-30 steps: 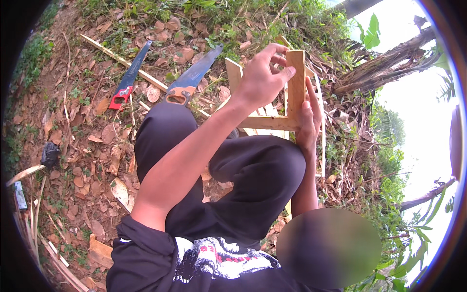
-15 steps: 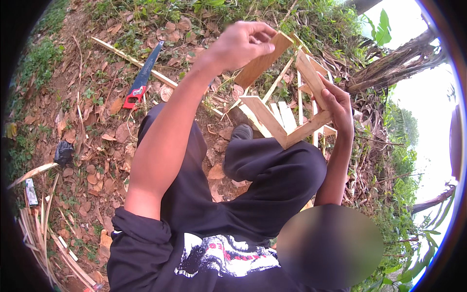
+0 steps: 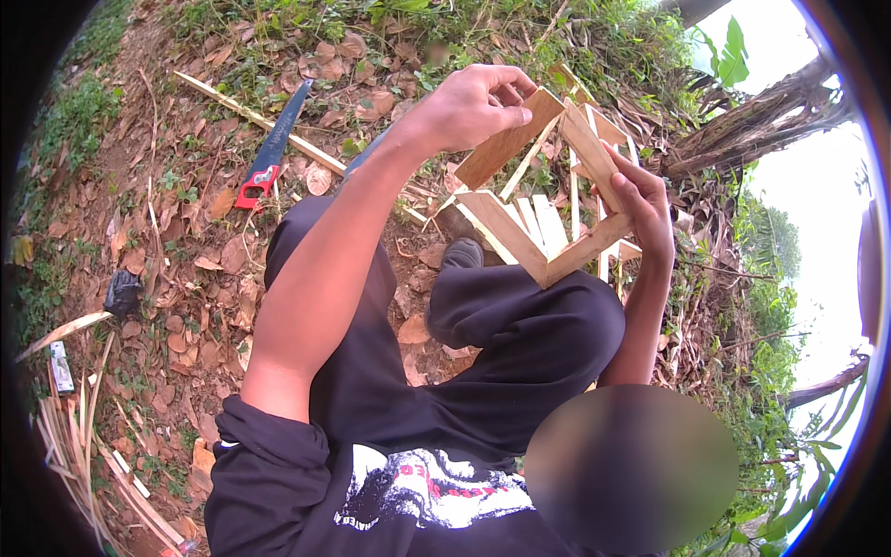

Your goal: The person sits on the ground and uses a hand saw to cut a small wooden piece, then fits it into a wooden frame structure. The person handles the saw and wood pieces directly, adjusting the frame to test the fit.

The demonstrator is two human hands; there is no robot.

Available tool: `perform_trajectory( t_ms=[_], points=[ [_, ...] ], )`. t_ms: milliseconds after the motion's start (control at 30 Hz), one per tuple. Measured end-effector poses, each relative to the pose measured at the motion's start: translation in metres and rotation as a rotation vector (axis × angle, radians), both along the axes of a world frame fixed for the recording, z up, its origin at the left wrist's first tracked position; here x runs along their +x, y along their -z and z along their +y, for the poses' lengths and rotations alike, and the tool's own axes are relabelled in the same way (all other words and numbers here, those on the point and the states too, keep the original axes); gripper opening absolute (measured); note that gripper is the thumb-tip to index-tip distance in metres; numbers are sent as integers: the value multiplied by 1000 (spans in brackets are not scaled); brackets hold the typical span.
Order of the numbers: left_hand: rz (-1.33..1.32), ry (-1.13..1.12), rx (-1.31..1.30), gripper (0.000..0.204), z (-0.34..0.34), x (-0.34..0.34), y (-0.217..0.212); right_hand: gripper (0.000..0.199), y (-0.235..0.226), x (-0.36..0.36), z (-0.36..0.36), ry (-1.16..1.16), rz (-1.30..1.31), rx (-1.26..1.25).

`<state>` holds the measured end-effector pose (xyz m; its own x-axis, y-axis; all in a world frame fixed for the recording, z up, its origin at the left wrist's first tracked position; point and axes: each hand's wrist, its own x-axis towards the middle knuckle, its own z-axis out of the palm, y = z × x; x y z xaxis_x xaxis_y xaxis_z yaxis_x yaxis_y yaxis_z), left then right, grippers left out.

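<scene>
My left hand [image 3: 486, 108] is closed on the upper end of a flat wooden board [image 3: 506, 147], thumb on its near face and fingers curled at the edge. The board slants down to the left, beside the open corner of a frame of pale wooden pieces. My right hand [image 3: 642, 201] is wrapped round the right side of this wooden frame [image 3: 587, 249], fingers partly hidden behind it. The frame's lower corner rests at my raised knee, in dark trousers [image 3: 548, 320]. Behind it stands another slatted wooden structure [image 3: 573, 190], partly covered by the frame.
On the leafy ground to the left lies a handsaw [image 3: 271, 153] with a red handle, across a long wooden strip [image 3: 223, 99]. A black plastic bag [image 3: 122, 292], a small box [image 3: 61, 367] and a pile of thin wood strips [image 3: 79, 446] lie farther left. A trunk [image 3: 752, 125] leans in at right.
My left hand has come down slightly with the board, bringing it nearer the frame's open side. My right hand and the frame have stayed almost still.
</scene>
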<state>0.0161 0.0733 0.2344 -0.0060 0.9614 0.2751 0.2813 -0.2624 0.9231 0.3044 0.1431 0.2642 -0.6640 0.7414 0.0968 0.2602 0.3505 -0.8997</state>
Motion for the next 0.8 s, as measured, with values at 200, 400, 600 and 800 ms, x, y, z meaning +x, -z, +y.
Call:
perform_trajectory(
  t_ms=[200,400,600,800],
  points=[
    [31,3,26,38,4,-3,6,44,2,-1,-1,-14,7,-6],
    [36,4,22,35,2,-2,6,46,3,1,-3,-14,-23,0],
    [16,9,23,34,-1,-1,5,48,1,1,-8,0,-18,-8],
    [-2,-3,43,35,1,0,7,48,1,1,-9,-14,-7,-21]
  ],
)
